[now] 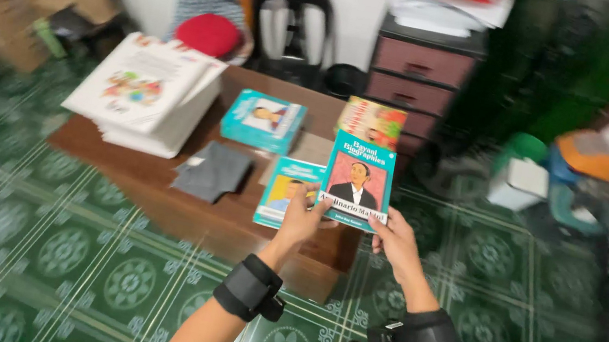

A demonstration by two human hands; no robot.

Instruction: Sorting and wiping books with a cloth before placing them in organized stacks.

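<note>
Teal paperback book (357, 180) held upright above the low wooden table's (156, 171) near edge, left hand (299, 220) pinching its lower left corner, right hand (395, 242) pinching its lower right; matching teal book (283, 192) flat beneath, grey cloth (212, 170) beside it, white book stack (146, 91) at far left

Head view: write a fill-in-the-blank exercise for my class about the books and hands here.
1. Both hands hold up one teal ____.
2. The grey cloth lies on the low wooden ____.
3. The left hand and right hand each wear a black ____ strap.
Answers: book; table; wrist
</note>
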